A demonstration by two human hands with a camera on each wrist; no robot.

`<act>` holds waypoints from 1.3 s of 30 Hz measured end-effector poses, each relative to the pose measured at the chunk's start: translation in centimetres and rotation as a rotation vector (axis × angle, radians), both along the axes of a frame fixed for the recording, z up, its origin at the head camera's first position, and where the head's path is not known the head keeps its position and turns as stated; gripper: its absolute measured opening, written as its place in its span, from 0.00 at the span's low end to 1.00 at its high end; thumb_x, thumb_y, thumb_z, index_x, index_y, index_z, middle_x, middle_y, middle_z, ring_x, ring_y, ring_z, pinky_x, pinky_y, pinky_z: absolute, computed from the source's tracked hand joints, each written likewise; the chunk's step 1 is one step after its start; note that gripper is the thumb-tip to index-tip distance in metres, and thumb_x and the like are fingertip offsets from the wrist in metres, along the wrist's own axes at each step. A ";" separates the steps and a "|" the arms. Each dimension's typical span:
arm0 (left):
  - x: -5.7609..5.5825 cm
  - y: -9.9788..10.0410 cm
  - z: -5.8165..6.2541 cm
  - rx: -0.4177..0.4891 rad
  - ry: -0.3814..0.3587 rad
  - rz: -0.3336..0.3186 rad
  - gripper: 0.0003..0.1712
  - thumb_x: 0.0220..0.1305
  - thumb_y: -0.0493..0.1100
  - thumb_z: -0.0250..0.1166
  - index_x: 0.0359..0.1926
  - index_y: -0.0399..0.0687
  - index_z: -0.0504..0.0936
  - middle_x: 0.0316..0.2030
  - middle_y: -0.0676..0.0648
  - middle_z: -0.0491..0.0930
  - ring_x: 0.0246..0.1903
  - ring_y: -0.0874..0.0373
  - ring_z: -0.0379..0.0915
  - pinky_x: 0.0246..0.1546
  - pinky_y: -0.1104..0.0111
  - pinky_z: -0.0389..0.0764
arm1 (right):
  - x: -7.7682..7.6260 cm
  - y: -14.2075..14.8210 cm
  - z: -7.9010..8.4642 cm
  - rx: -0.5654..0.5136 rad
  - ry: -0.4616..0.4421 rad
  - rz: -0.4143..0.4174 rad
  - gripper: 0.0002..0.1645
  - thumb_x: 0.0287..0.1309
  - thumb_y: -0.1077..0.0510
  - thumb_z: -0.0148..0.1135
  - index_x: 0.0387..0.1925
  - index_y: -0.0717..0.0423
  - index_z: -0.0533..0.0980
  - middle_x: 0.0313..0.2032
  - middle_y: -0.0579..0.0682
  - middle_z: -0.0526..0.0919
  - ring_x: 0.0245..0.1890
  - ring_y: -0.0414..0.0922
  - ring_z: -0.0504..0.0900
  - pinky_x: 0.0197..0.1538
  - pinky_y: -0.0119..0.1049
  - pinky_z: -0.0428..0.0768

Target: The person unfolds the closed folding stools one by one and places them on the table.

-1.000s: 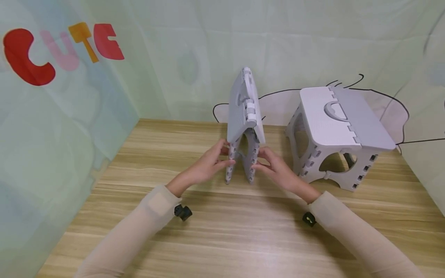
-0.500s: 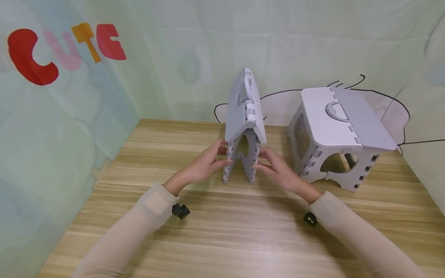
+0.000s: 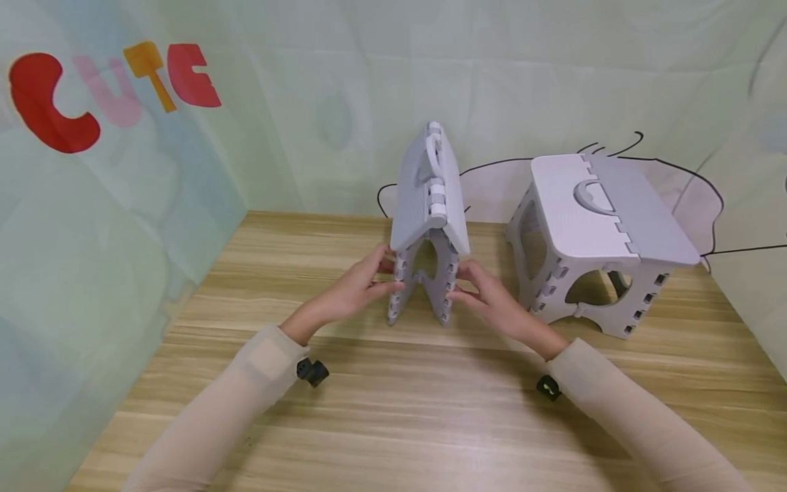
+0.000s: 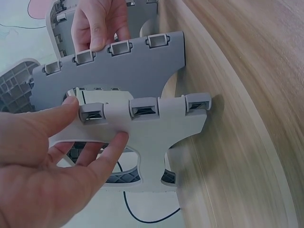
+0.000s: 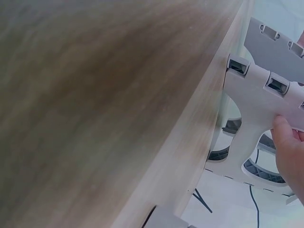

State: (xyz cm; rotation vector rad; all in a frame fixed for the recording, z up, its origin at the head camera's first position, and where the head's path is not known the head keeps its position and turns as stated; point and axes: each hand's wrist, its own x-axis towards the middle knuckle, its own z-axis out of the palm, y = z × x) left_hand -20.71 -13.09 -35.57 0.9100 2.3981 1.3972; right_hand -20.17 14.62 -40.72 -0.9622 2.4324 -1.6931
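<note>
A grey-and-white folding stool (image 3: 413,205) stands half folded in the middle of the table, its seat halves peaked like a roof and its leg panels in a narrow V. My left hand (image 3: 350,290) grips the left leg panel, thumb at the hinged front edge. In the left wrist view, fingers of the left hand (image 4: 61,166) lie on the outer face and at the panel's cutout. The opposite panel is held by my right hand (image 3: 492,304). In the right wrist view, one finger of the right hand (image 5: 289,152) lies against the panel face beside the cutout.
To the right stands a second folding stool (image 3: 572,225), fully unfolded with a flat seat, close to my right hand. A printed cloth backdrop (image 3: 295,123) rises behind and left of the wooden table (image 3: 393,424).
My left hand has moved left with the left leg panel, so the stool's legs and seat halves spread wider. The right hand stays almost still. The second stool has not moved.
</note>
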 end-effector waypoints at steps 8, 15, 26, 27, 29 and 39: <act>-0.1 -0.8 -0.1 0.002 0.005 -0.014 0.30 0.72 0.34 0.59 0.69 0.38 0.56 0.62 0.32 0.69 0.61 0.40 0.69 0.56 0.49 0.76 | 0.1 -0.1 -0.2 -0.001 -0.005 0.004 0.22 0.65 0.70 0.59 0.58 0.69 0.65 0.60 0.64 0.72 0.63 0.58 0.71 0.61 0.42 0.74; 0.0 -1.3 0.0 -0.005 -0.004 -0.009 0.31 0.72 0.35 0.59 0.70 0.40 0.56 0.61 0.33 0.70 0.61 0.41 0.69 0.57 0.48 0.75 | 0.1 -0.2 -0.1 0.010 0.015 0.006 0.21 0.65 0.70 0.60 0.56 0.69 0.66 0.59 0.64 0.73 0.63 0.58 0.71 0.61 0.44 0.75; -0.2 -1.9 0.1 -0.005 -0.010 -0.017 0.28 0.72 0.34 0.59 0.67 0.39 0.58 0.60 0.34 0.71 0.61 0.42 0.70 0.56 0.49 0.76 | 0.2 -0.1 -0.1 0.029 0.034 0.007 0.21 0.66 0.70 0.59 0.57 0.69 0.65 0.59 0.65 0.73 0.63 0.59 0.71 0.61 0.44 0.75; -0.2 -1.9 0.1 -0.005 -0.016 -0.014 0.28 0.72 0.34 0.59 0.67 0.40 0.58 0.60 0.35 0.70 0.61 0.42 0.70 0.56 0.50 0.76 | 0.2 -0.1 0.0 0.031 0.036 0.006 0.21 0.65 0.70 0.59 0.56 0.68 0.65 0.59 0.65 0.73 0.63 0.59 0.72 0.61 0.44 0.75; -0.2 -2.1 0.1 -0.004 -0.020 -0.014 0.28 0.72 0.34 0.59 0.66 0.40 0.58 0.61 0.35 0.70 0.61 0.42 0.70 0.56 0.49 0.76 | 0.1 -0.2 0.0 0.033 0.038 0.005 0.21 0.65 0.70 0.60 0.56 0.68 0.65 0.59 0.65 0.73 0.62 0.58 0.72 0.61 0.45 0.75; -0.3 -2.7 0.1 0.000 -0.025 -0.020 0.30 0.72 0.35 0.60 0.69 0.41 0.57 0.63 0.35 0.68 0.61 0.43 0.70 0.57 0.49 0.76 | 0.0 -0.2 -0.1 0.041 0.069 0.009 0.21 0.65 0.69 0.60 0.57 0.67 0.66 0.58 0.64 0.75 0.61 0.58 0.74 0.61 0.50 0.74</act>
